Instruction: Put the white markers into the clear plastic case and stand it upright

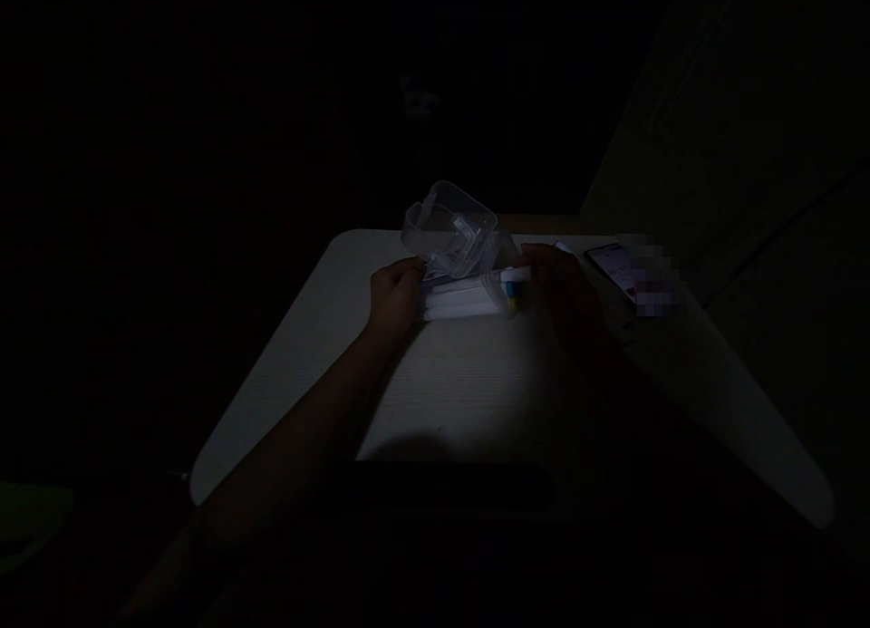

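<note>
A clear plastic case (468, 284) lies on its side on the table, its hinged clear lid (445, 216) swung up and open. White marker pens (462, 302) lie inside, with blue and yellow ends (513, 294) showing at the right. My left hand (396, 294) is closed around the case's left end. At the other end, my right hand (561, 279) is in deep shadow, its fingers bent at a white marker (515, 273) that juts from the case. Most of those fingers are hard to make out.
The pale table (299, 347) has rounded corners. A phone (618, 270) with a lit screen lies at the right, partly blurred out. A dark cable (781, 234) runs along the wall at the right. Something green (33, 515) shows at the lower left. The surroundings are very dark.
</note>
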`<state>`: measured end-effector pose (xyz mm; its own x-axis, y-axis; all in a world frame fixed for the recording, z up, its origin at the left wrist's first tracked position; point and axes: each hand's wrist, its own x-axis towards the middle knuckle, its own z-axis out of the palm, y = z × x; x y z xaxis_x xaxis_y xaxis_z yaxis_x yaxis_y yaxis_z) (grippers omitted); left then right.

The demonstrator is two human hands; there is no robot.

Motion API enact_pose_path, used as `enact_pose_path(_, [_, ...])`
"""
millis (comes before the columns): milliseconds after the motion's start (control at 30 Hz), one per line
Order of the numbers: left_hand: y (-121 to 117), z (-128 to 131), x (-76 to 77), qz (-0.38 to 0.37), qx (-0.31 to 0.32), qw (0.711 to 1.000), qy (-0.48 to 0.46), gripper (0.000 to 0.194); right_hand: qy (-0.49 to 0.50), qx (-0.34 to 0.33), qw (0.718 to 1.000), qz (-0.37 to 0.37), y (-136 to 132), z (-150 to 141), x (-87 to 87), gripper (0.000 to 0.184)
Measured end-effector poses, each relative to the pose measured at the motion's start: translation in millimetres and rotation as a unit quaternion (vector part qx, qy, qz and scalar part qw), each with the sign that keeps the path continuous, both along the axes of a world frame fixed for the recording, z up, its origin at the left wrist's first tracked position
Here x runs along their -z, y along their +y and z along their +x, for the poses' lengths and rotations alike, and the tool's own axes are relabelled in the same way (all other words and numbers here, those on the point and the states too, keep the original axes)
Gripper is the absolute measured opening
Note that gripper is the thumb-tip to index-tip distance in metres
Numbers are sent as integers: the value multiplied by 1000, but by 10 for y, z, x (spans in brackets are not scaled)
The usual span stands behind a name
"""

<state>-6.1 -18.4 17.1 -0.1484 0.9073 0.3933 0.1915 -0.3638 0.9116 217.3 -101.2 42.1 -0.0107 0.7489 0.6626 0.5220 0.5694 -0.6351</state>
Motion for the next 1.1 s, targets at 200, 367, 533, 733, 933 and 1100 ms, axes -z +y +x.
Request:
enact_pose_path(200, [-6,-1,-22,-7,-3,1000,8,21,-27,4,999,-17,-7,19,-23,40])
enact_pose_path(367, [6,-5,-5,-3,-2,1000,-4,22,-41,13,999,-11,-18,24,-50,39])
enact_pose_path(533, [19,-3,-6,-5,-4,1000,-5,24,-49,21,998,20,66,142,-11,37])
enact_pose_path(733, [43,-3,18,-2,-11,1000,-5,27,-161,164,972,-44,216,438,-21,37])
enact_pose_path(933, [31,-9,20,-9,-7,1000,-18,23,-356,262,843,-305,343,584,-74,47])
enact_pose_path(1100, [29,-17,21,-8,-2,1000,-2,22,-386,275,794,-381,371,529,-107,49])
